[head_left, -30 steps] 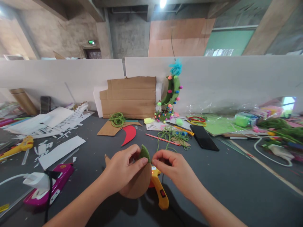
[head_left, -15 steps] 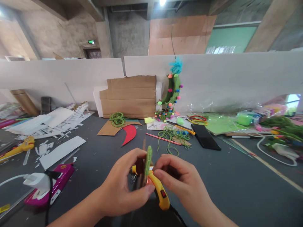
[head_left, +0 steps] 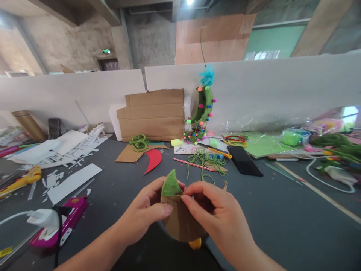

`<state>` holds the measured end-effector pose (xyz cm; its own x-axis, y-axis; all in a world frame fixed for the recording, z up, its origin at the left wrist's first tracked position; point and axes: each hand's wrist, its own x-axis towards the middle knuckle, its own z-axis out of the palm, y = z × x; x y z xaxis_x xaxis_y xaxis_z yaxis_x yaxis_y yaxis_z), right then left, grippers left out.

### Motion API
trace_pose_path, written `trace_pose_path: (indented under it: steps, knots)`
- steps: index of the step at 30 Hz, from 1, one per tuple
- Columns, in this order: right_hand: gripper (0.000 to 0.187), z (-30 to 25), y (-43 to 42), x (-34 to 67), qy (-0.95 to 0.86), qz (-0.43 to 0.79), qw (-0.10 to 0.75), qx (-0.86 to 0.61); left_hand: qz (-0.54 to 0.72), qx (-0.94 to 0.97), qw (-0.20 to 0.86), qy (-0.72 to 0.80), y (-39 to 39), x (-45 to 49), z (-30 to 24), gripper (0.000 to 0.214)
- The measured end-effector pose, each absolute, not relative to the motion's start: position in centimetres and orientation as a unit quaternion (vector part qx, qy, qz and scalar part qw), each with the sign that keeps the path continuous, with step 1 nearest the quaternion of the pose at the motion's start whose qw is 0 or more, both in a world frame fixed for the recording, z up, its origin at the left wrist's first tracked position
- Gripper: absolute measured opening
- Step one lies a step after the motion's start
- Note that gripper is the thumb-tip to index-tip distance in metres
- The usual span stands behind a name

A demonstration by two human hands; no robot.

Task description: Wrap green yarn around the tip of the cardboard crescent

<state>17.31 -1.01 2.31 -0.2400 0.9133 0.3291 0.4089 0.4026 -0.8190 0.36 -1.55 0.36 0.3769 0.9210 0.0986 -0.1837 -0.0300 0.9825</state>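
Both my hands hold a curved brown cardboard piece (head_left: 180, 222) whose pointed upper tip is wrapped in green yarn (head_left: 170, 185). My left hand (head_left: 145, 210) pinches its left edge, thumb on the front just under the yarn. My right hand (head_left: 216, 212) pinches the right side, fingertips pressed at the lower edge of the green wrapping. The piece faces me flat. Beneath it on the dark table (head_left: 282, 226) lies a yellow glue gun (head_left: 195, 243), with only its end showing.
A pink glue gun (head_left: 60, 222) and a white plug (head_left: 42, 218) lie at the left, white foam scraps (head_left: 72, 180) beyond. Behind are a red crescent (head_left: 153, 160), green cord (head_left: 207, 162), a black phone (head_left: 244, 161), a cardboard sheet (head_left: 155, 114) and a decorated green crescent (head_left: 203, 111).
The cardboard piece was turned edge-on half a second ago and now faces me flat again, covering most of the yellow glue gun. Both hands kept their grip on it.
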Motion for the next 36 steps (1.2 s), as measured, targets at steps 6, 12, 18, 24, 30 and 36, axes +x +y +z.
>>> trace_pose_path:
  steps: [6,12,18,24,30,36]
  knots:
    - [0.011,2.1,-0.3,17.5,-0.73,0.308,0.372,-0.483,0.448,0.596,0.569,0.346,-1.1,0.4,0.3,0.041]
    - [0.009,2.1,0.5,17.6,-0.712,0.358,0.351,-0.491,0.436,0.601,0.552,0.379,-0.8,0.4,-0.3,0.039]
    - [0.012,2.2,1.0,17.8,-0.712,0.373,0.328,-0.495,0.431,0.56,0.58,0.405,-0.7,0.4,-0.5,0.036]
    - [0.016,1.6,0.9,17.7,-0.73,0.378,0.313,-0.476,0.455,0.535,0.59,0.4,-0.6,0.7,-0.2,0.036]
    - [0.017,1.4,0.9,17.4,-0.73,0.375,0.307,-0.483,0.461,0.544,0.554,0.429,-0.2,0.7,0.2,0.016]
    - [0.016,1.2,1.0,17.4,-0.736,0.375,0.291,-0.483,0.417,0.6,0.476,0.49,0.1,0.4,0.4,0.011]
